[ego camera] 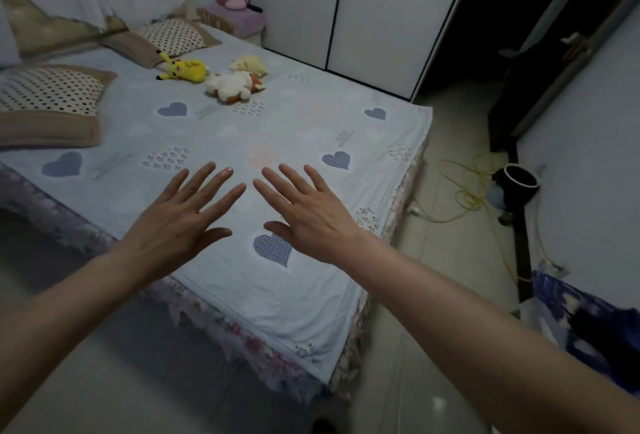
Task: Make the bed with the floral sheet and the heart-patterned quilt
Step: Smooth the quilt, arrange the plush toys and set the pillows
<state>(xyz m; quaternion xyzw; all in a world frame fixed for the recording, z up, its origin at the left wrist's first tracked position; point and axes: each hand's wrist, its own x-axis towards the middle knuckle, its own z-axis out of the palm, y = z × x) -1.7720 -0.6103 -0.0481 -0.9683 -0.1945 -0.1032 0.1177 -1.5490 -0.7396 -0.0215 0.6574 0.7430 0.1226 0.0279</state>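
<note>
The pale blue heart-patterned quilt [277, 136] lies spread flat over the bed. Below its edges the floral sheet [242, 333] shows as a skirt along the near side and foot. My left hand [183, 222] and my right hand [304, 215] are stretched out side by side over the quilt near the bed's front corner, palms down, fingers straight and spread. Neither hand holds anything. Whether they touch the quilt or hover just above it I cannot tell.
Two polka-dot pillows [52, 94] [173, 35] lie at the head. A yellow plush [183, 70], a white plush [232, 85] and a cream plush [251, 65] lie on the quilt. A wardrobe [363, 18] stands behind. A yellow cable [460, 191] and a dark pot [521, 179] are on the floor.
</note>
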